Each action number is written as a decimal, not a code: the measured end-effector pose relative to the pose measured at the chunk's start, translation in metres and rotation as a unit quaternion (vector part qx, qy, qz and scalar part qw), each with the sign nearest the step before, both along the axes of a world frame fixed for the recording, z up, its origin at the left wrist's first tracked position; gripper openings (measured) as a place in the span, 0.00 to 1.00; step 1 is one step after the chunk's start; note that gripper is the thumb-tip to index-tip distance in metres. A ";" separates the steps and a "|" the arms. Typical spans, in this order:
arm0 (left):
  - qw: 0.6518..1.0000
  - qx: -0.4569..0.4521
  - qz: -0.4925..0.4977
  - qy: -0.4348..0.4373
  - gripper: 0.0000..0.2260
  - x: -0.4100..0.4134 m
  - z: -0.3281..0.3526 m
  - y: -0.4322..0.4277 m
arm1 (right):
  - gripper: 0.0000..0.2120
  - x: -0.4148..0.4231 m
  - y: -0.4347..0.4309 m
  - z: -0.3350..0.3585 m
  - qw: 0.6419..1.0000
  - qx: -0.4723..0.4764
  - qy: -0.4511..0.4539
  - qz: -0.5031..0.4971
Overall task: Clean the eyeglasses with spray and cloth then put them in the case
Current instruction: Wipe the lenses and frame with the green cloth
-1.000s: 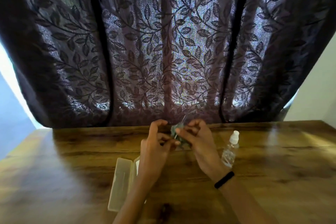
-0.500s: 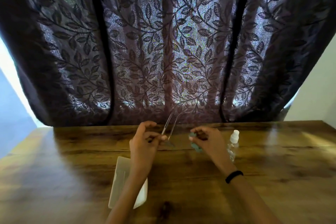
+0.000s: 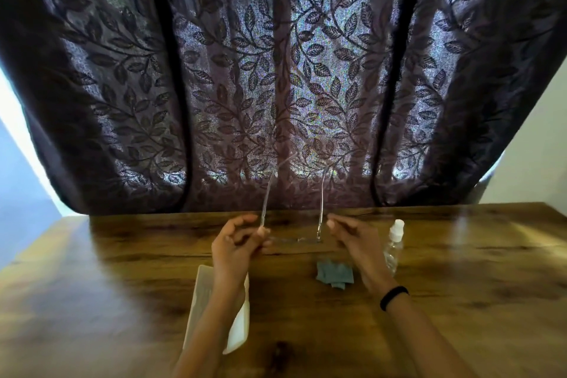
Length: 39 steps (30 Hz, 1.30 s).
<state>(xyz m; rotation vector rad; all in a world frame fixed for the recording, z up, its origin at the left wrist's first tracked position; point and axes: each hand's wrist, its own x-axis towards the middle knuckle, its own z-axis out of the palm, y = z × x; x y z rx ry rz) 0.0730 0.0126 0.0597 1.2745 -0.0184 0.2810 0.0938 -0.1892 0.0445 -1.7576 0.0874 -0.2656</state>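
Thin clear-framed eyeglasses (image 3: 294, 239) are held just above the wooden table (image 3: 460, 270), both temples unfolded and pointing up and away from me. My left hand (image 3: 236, 245) pinches the left hinge. My right hand (image 3: 352, 239) has its fingertips at the right temple. A small blue-grey cloth (image 3: 334, 275) lies crumpled on the table below my right hand, with nothing holding it. The clear spray bottle (image 3: 394, 247) with a white cap stands just right of my right wrist. The pale open case (image 3: 199, 301) lies under my left forearm, partly hidden.
A dark leaf-patterned curtain (image 3: 282, 86) hangs right behind the table's far edge. A light wall (image 3: 537, 147) shows at the right. I wear a black band (image 3: 394, 298) on the right wrist.
My right hand has let the cloth go; it now lies on the table. The hands moved apart and the glasses' temples swung out, spread wide between them.
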 end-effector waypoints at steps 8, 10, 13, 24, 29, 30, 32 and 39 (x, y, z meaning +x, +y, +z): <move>0.999 -0.034 -0.034 0.016 0.08 -0.001 -0.002 0.000 | 0.13 0.002 0.000 -0.003 0.998 0.051 0.020 -0.008; 0.998 -0.040 -0.037 0.019 0.08 -0.001 -0.003 0.000 | 0.14 0.002 -0.001 -0.006 0.998 0.065 0.022 -0.001; 0.998 -0.043 -0.040 0.024 0.08 -0.001 -0.005 0.000 | 0.14 0.001 -0.003 -0.006 0.997 0.073 -0.006 -0.007; 0.990 0.129 0.059 -0.001 0.05 0.015 -0.024 -0.002 | 0.12 -0.002 -0.007 -0.011 0.992 0.050 -0.105 -0.042; 0.983 0.163 0.081 -0.007 0.05 0.020 -0.030 -0.003 | 0.10 -0.005 -0.011 -0.017 0.989 -0.028 -0.135 -0.058; 0.984 0.161 0.078 -0.008 0.06 0.019 -0.030 -0.003 | 0.10 -0.006 -0.012 -0.017 0.988 -0.046 -0.135 -0.055; 0.984 0.162 0.070 -0.009 0.07 0.019 -0.031 -0.002 | 0.09 -0.007 -0.014 -0.016 0.984 -0.090 -0.147 -0.051; 0.980 0.190 0.053 -0.037 0.07 0.022 -0.030 -0.002 | 0.12 -0.010 -0.019 -0.016 0.935 -0.273 -0.226 -0.020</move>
